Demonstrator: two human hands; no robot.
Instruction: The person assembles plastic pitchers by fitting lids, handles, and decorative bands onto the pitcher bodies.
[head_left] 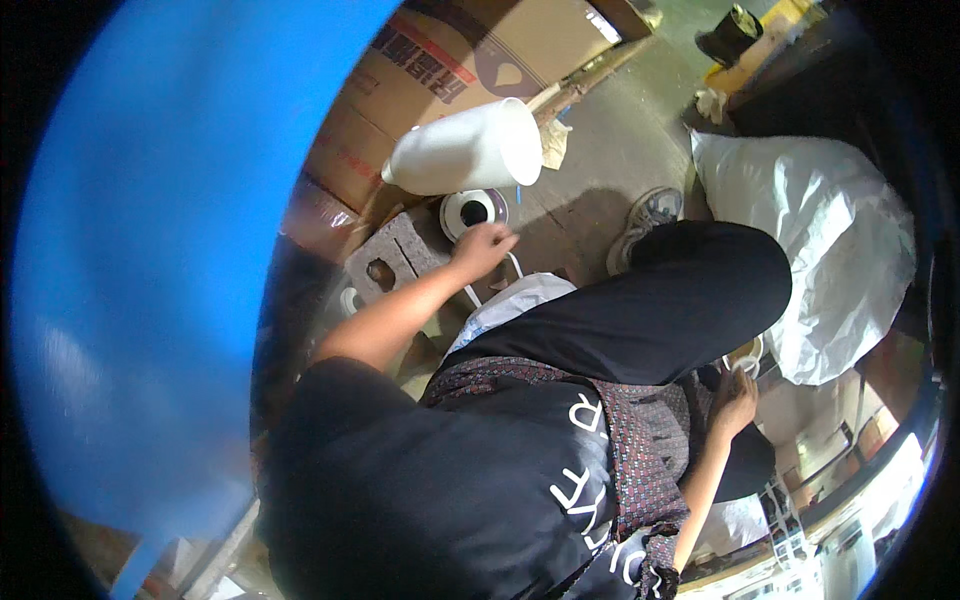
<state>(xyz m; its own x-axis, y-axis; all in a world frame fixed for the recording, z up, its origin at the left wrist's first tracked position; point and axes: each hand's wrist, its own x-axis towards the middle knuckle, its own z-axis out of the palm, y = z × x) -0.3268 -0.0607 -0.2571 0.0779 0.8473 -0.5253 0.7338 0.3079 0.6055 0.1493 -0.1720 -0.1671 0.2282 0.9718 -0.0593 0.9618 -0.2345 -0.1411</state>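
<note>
Floor (pixel 610 130) part-shadowed | left fingers (pixel 498 241) blurred, grip unclear | right fingers (pixel 741 384) at pale ring (pixel 757 346), grip unclear

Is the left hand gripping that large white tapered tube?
No: the bare left hand shows below the large white tapered tube, clear of it, near the round white roll with a dark centre.

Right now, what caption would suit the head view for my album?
Left hand near a round white, dark-centred object; right hand near a bulging white sack.

the left hand (pixel 485 252) has blurred fingers (pixel 508 241), their hold unclear; the top edge cuts off the cardboard box (pixel 410 85).
</note>
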